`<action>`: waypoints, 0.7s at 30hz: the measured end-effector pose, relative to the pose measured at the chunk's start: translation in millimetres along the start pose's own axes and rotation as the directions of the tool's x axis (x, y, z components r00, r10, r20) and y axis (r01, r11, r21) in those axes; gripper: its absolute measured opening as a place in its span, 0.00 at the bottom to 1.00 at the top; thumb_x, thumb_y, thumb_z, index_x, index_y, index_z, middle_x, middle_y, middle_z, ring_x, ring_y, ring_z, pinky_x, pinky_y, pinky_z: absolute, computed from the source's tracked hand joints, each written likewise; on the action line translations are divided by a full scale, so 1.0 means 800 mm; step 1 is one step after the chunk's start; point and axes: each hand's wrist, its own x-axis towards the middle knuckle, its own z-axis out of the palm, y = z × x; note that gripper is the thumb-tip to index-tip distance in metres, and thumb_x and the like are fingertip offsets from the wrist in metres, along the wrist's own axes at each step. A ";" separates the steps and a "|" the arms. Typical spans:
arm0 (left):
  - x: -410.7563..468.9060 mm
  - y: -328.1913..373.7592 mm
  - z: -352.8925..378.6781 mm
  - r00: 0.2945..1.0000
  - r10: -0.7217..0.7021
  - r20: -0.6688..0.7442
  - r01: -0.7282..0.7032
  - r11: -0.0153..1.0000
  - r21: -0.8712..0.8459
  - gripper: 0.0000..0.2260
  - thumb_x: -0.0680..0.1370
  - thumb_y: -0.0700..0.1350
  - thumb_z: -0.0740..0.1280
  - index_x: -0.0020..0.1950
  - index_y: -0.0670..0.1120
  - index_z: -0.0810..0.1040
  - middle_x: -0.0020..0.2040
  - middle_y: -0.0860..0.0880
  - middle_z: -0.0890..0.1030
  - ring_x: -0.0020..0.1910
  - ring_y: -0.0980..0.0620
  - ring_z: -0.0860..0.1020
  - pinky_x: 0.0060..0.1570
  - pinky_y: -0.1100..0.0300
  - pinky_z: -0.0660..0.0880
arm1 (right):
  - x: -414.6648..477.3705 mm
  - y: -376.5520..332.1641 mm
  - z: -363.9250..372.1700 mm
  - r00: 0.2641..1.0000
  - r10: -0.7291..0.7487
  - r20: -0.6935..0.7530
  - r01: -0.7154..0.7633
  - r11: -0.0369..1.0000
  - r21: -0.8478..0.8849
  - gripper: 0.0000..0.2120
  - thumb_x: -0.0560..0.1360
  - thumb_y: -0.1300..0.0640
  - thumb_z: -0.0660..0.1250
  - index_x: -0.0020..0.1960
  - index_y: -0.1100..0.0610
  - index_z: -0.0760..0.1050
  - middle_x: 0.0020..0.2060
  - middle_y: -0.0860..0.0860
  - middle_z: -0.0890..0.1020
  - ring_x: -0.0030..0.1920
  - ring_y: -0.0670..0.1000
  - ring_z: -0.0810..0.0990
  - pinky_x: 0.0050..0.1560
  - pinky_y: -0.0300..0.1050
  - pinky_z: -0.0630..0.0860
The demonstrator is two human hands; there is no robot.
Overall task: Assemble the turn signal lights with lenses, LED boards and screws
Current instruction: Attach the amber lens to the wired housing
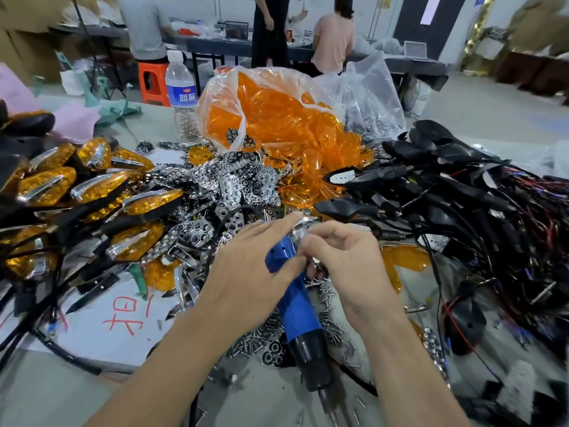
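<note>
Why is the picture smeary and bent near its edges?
Head view: the wide-angle lens bows the edges; the black wiring heap at lower right smears with motion blur; the right hand and the small shiny part it pinches are soft; light glares off the clear plastic bag of orange lenses.

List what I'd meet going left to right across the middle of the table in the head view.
Assembled amber lights → chrome reflectors → loose orange lenses → black housings with wires.
</note>
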 end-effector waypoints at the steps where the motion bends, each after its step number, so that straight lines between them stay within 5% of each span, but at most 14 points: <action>1: 0.000 -0.001 0.001 1.000 -0.012 -0.008 0.012 1.000 -0.013 0.28 0.76 0.58 0.70 0.76 0.65 0.71 0.67 0.63 0.76 0.71 0.62 0.66 0.72 0.66 0.55 | 0.000 0.000 -0.001 1.000 -0.002 0.009 0.002 0.999 -0.037 0.05 0.72 0.62 0.74 0.41 0.53 0.85 0.32 0.53 0.84 0.28 0.48 0.77 0.30 0.38 0.73; 4: 0.002 -0.006 0.001 0.997 -0.048 -0.059 0.048 0.999 0.001 0.24 0.79 0.54 0.71 0.75 0.64 0.72 0.67 0.66 0.71 0.72 0.67 0.62 0.76 0.62 0.53 | 0.005 0.007 -0.011 0.978 -0.064 -0.199 -0.028 0.903 -0.429 0.09 0.73 0.59 0.77 0.37 0.47 0.86 0.32 0.42 0.85 0.32 0.41 0.82 0.35 0.36 0.76; 6: 0.006 -0.009 -0.003 0.989 -0.126 -0.072 0.129 0.991 0.040 0.25 0.80 0.56 0.66 0.77 0.62 0.70 0.74 0.61 0.70 0.77 0.61 0.62 0.80 0.52 0.56 | 0.007 0.010 -0.019 0.967 -0.077 -0.244 -0.094 0.780 -0.619 0.09 0.73 0.56 0.77 0.37 0.44 0.86 0.31 0.36 0.84 0.34 0.36 0.82 0.30 0.29 0.73; 8: 0.010 -0.013 -0.008 0.977 -0.198 -0.076 0.203 0.978 0.057 0.25 0.80 0.58 0.63 0.79 0.59 0.69 0.78 0.56 0.71 0.80 0.51 0.64 0.79 0.44 0.60 | 0.012 0.012 -0.025 0.969 -0.040 -0.243 -0.119 0.789 -0.603 0.09 0.74 0.56 0.75 0.38 0.44 0.86 0.30 0.35 0.83 0.30 0.37 0.80 0.25 0.29 0.69; 11: 0.013 -0.019 -0.014 0.963 -0.250 -0.097 0.256 0.965 0.050 0.24 0.82 0.55 0.64 0.79 0.55 0.69 0.77 0.52 0.72 0.78 0.51 0.66 0.78 0.45 0.62 | 0.021 0.007 -0.028 0.949 -0.062 -0.308 -0.123 0.829 -0.545 0.10 0.78 0.56 0.72 0.40 0.44 0.84 0.33 0.37 0.84 0.28 0.39 0.78 0.25 0.30 0.69; 14: 0.016 -0.023 -0.015 0.955 -0.280 -0.099 0.286 0.957 0.050 0.24 0.83 0.55 0.64 0.79 0.55 0.69 0.77 0.53 0.73 0.78 0.52 0.67 0.78 0.46 0.63 | 0.025 0.007 -0.032 0.924 -0.035 -0.380 -0.171 0.853 -0.494 0.11 0.82 0.60 0.64 0.46 0.45 0.76 0.43 0.46 0.86 0.38 0.49 0.83 0.32 0.46 0.76; 18: 0.016 -0.025 -0.017 0.954 -0.282 -0.106 0.287 0.957 0.032 0.24 0.82 0.55 0.64 0.79 0.55 0.70 0.74 0.54 0.75 0.76 0.52 0.69 0.77 0.46 0.65 | 0.013 0.004 -0.051 0.918 -0.015 -0.397 -0.261 0.732 -0.630 0.15 0.81 0.64 0.55 0.54 0.44 0.69 0.44 0.49 0.81 0.40 0.54 0.78 0.36 0.50 0.73; 21: 0.014 -0.024 -0.018 0.948 -0.300 -0.109 0.303 0.953 0.003 0.24 0.83 0.54 0.65 0.79 0.56 0.70 0.74 0.54 0.76 0.77 0.49 0.69 0.77 0.43 0.65 | 0.007 -0.005 -0.068 0.892 -0.044 -0.450 -0.351 0.561 -0.750 0.08 0.79 0.58 0.57 0.54 0.50 0.73 0.43 0.51 0.81 0.48 0.59 0.77 0.52 0.56 0.76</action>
